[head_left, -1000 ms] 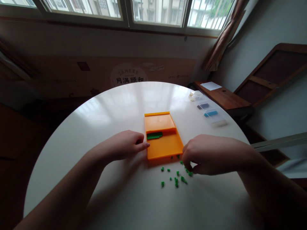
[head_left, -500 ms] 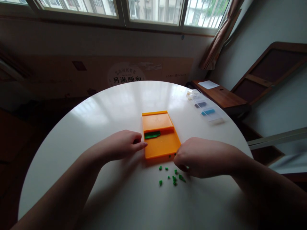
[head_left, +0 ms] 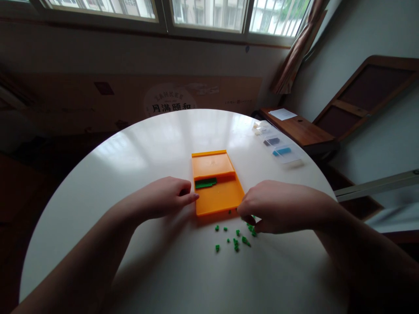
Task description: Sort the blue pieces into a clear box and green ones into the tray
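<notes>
An orange tray [head_left: 225, 201] lies on the round white table [head_left: 163, 144], with a short row of joined green bricks [head_left: 205, 183] against its inner step. My left hand [head_left: 163, 197] rests curled at the tray's left edge, fingertips touching it. My right hand [head_left: 278, 205] is at the tray's near right corner, fingers pinched down among several small loose green bricks [head_left: 236, 240] scattered on the table. What the pinch holds is hidden by the fingers.
Several clear plastic bags [head_left: 276, 146] with blue, dark and pale bricks lie at the table's far right. Beyond it stand a wooden side table with a paper sheet [head_left: 282, 114], a leaning wooden frame [head_left: 369, 93] and a cardboard panel under the window.
My right hand has shifted a little left and up beside the tray corner while staying pinched over the loose bricks. The left hand has stayed at the tray's edge.
</notes>
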Demonstrator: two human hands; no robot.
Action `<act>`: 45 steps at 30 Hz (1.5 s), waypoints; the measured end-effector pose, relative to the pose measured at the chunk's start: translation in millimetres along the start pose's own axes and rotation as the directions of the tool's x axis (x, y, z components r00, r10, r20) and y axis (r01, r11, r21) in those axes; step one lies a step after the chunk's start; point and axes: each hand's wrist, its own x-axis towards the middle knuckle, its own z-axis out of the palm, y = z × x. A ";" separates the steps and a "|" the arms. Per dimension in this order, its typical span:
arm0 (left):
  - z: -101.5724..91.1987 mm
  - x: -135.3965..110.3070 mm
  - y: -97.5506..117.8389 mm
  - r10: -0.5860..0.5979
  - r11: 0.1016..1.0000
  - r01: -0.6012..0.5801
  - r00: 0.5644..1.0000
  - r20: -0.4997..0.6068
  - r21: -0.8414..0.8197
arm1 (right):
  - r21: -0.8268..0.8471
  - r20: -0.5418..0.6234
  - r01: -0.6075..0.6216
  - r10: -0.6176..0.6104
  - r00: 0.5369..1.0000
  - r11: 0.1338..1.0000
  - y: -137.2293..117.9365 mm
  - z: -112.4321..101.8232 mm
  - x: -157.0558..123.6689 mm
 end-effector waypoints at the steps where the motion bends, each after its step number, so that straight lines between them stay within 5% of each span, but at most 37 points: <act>1: 0.1 0.1 -0.1 -0.001 1.000 0.001 1.000 0.000 0.001 | -0.006 0.004 0.006 -0.006 1.000 1.000 -1.0 1.4 1.7; 10: 0.2 0.2 0.0 0.000 1.000 0.000 1.000 0.003 0.004 | 0.008 0.006 0.020 -0.020 1.000 1.000 -4.5 1.9 3.4; 19: 0.7 0.1 -1.4 0.012 1.000 -0.011 1.000 -0.004 0.018 | 0.005 -0.017 -0.179 0.179 0.984 0.984 11.0 -8.2 -7.5; 31: 0.0 0.6 -1.8 0.011 1.000 -0.011 1.000 0.002 0.017 | -0.156 0.043 -0.102 0.110 0.993 0.982 -4.8 1.8 4.5; 45: -0.2 -1.0 -0.6 0.011 1.000 -0.011 1.000 -0.012 -0.009 | -0.205 -0.047 -0.115 0.108 0.993 0.972 -13.7 10.5 -1.2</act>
